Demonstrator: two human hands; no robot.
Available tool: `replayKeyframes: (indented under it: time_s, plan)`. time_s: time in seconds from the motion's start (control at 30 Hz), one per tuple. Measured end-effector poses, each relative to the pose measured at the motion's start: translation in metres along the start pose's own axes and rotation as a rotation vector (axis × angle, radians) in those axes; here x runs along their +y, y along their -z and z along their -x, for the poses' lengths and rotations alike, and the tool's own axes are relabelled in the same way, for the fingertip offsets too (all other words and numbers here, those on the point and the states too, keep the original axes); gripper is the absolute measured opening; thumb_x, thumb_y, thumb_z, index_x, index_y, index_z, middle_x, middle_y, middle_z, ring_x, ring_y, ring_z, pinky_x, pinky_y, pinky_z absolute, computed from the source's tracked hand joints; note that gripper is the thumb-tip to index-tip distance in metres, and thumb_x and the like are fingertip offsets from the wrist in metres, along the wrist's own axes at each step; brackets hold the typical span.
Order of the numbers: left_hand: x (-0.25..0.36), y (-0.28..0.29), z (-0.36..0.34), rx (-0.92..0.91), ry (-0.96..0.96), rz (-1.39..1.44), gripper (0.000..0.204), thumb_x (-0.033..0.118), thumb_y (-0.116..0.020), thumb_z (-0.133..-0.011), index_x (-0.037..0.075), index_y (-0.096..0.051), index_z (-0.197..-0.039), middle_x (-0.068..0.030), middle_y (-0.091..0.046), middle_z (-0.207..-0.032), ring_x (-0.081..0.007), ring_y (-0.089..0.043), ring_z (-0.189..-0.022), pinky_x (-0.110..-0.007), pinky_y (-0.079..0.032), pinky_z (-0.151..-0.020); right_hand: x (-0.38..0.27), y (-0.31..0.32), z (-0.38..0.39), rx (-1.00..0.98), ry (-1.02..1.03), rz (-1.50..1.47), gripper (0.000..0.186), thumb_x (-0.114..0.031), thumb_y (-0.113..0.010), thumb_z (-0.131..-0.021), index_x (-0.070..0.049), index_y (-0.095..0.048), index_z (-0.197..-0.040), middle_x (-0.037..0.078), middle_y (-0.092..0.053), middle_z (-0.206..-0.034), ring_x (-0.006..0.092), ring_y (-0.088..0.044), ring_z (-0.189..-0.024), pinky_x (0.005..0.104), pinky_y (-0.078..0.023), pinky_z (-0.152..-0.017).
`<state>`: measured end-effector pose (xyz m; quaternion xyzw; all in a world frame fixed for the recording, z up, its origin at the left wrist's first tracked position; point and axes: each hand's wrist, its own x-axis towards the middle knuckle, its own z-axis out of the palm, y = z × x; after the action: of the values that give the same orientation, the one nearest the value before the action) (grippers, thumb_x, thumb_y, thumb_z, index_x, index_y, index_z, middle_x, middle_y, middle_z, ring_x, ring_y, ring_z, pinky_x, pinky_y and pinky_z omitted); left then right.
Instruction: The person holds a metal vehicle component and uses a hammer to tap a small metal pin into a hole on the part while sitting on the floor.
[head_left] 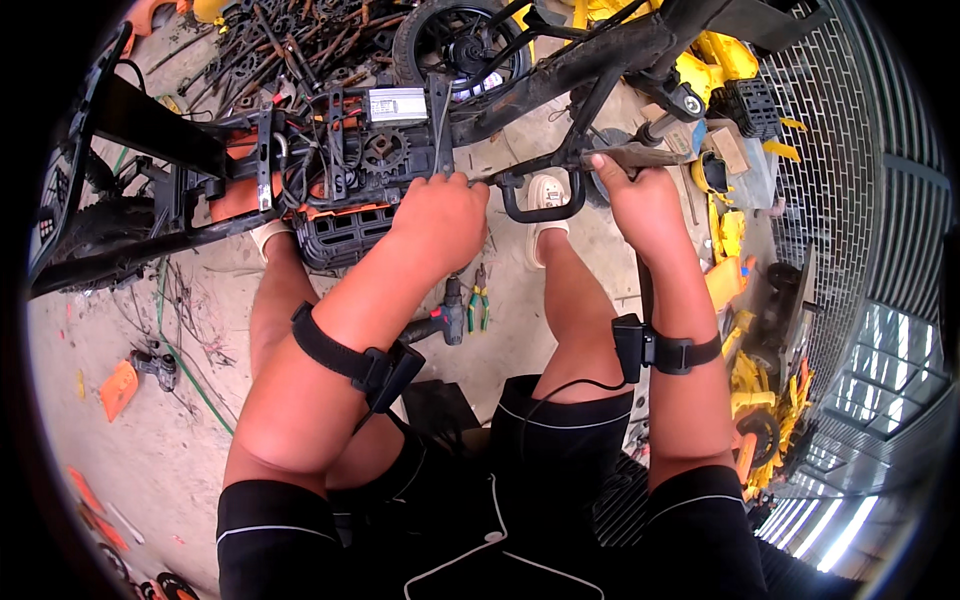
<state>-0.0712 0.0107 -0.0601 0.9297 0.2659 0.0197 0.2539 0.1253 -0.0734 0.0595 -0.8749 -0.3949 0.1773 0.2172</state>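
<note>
A black metal vehicle frame (560,92) spans the upper part of the view, holding wires, a toothed sprocket (386,150) and a silver box (397,104). My left hand (440,222) is closed in a fist at the frame's near side, below a thin upright metal strip (440,120); what it grips is hidden. To its right hangs a black loop-shaped bracket (546,212). My right hand (645,205) is wrapped round a hammer-like tool (640,155), with a flat, tapering brownish metal head above the fist. A dark length, seemingly its handle, shows below.
On the concrete floor between my legs lie a cordless drill (445,322) and green-handled pliers (480,300). A wheel (462,48) and a heap of rusty metal parts (300,45) are at the back. Yellow panels (730,235) line the right side. An orange piece (118,390) lies left.
</note>
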Motion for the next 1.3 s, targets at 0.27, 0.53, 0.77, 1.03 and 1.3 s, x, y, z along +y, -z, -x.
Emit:
replayKeyframes:
  time_s: [0.27, 0.53, 0.77, 1.03, 1.3]
  plan:
    - [-0.005, -0.007, -0.005, 0.004, 0.001, -0.026, 0.04, 0.026, -0.068, -0.087, 0.005, -0.064, -0.121, -0.0163, -0.066, -0.106, -0.037, -0.065, -0.104, -0.049, -0.051, -0.089, 0.008, 0.02, 0.022, 0.016, -0.305, -0.455, 0.04, -0.044, -0.069, -0.096, -0.009, -0.058, -0.083, -0.006, -0.041, -0.057, 0.0062, -0.037, -0.044, 0.0252, -0.031, -0.039]
    - [-0.006, -0.031, -0.003, -0.062, 0.031, -0.029, 0.041, 0.027, -0.067, -0.088, 0.005, -0.063, -0.123, -0.0171, -0.067, -0.11, -0.0371, -0.064, -0.108, -0.048, -0.051, -0.091, 0.056, 0.007, 0.023, 0.106, -0.502, -1.227, 0.024, -0.026, -0.066, -0.098, -0.008, -0.055, -0.086, 0.001, -0.051, -0.067, 0.0118, -0.048, -0.053, 0.0292, -0.04, -0.047]
    - [-0.007, -0.036, -0.012, 0.122, 0.102, 0.076, 0.029, 0.014, -0.066, -0.09, 0.005, -0.067, -0.118, -0.0179, -0.07, -0.104, -0.037, -0.069, -0.09, -0.044, -0.056, -0.081, 0.116, -0.036, 0.006, 0.086, -0.713, -1.407, 0.012, -0.01, -0.061, -0.094, 0.0, -0.057, -0.1, 0.009, -0.059, -0.081, 0.0202, -0.058, -0.067, 0.035, -0.047, -0.055]
    - [0.027, -0.011, -0.03, 0.408, 0.217, 0.408, 0.027, 0.007, -0.061, -0.099, 0.0, -0.064, -0.125, -0.0075, -0.072, -0.107, -0.0127, -0.066, -0.096, -0.028, -0.052, -0.085, 0.116, -0.039, -0.036, -0.042, -0.762, -1.426, 0.013, -0.013, -0.062, -0.092, -0.003, -0.059, -0.099, 0.008, -0.062, -0.085, 0.0207, -0.06, -0.076, 0.0377, -0.05, -0.068]
    - [0.076, 0.011, -0.055, 0.54, 0.144, 0.396, 0.031, 0.008, -0.068, -0.093, 0.003, -0.064, -0.124, -0.012, -0.069, -0.111, -0.0196, -0.067, -0.095, -0.031, -0.053, -0.08, 0.106, -0.029, -0.055, -0.069, -0.745, -1.412, 0.017, -0.016, -0.066, -0.089, -0.004, -0.062, -0.1, 0.006, -0.064, -0.087, 0.0183, -0.061, -0.079, 0.0351, -0.049, -0.071]
